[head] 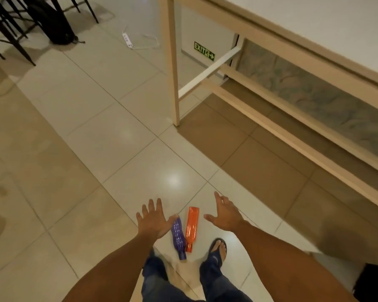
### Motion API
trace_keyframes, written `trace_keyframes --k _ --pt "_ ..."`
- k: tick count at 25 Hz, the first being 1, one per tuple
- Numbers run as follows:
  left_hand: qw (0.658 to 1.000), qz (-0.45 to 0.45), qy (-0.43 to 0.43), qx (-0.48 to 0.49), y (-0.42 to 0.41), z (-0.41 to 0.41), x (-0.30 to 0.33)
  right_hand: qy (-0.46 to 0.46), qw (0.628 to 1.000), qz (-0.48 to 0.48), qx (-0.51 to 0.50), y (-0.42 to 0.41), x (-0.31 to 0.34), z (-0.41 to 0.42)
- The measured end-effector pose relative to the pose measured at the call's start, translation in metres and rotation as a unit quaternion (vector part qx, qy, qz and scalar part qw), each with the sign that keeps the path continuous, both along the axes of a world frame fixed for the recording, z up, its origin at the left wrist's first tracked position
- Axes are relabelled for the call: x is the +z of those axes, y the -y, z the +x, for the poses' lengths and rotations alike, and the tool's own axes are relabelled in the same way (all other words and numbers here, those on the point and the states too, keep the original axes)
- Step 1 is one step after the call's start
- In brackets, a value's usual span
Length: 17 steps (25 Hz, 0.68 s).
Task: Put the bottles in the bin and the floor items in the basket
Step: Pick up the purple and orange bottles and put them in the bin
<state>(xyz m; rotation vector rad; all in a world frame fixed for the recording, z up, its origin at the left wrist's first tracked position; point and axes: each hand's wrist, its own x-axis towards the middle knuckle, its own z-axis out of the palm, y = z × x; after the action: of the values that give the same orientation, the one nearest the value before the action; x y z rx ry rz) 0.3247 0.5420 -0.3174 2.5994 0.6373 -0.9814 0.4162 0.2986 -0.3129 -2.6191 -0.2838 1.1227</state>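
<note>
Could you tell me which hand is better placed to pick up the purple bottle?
Left: the open left hand hovers right beside the purple bottle; the right hand lies beyond the orange bottle.

1 readable sign, upper middle of the frame
A green EXIT sign (204, 51) with a running figure and a right-pointing arrow, on the pale wall panel (190, 29) behind the table leg (174, 73)

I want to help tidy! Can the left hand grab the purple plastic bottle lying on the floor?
Probably yes. The open left hand hovers beside the purple plastic bottle, nothing lies between, and the orange plastic bottle sits on its far side.
</note>
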Motion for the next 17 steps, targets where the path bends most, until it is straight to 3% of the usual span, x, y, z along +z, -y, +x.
trace_keyframes --k 6,17 --pt "0.990 0.038 0.017 -0.135 -0.049 0.026 -0.058 0.001 1.000 0.011 -0.012 -0.051 -0.050 0.017" --pt "0.997 0.036 0.052 -0.041 -0.044 0.026 -0.269 -0.032 0.996 -0.038 -0.072 -0.079 -0.261 0.012"
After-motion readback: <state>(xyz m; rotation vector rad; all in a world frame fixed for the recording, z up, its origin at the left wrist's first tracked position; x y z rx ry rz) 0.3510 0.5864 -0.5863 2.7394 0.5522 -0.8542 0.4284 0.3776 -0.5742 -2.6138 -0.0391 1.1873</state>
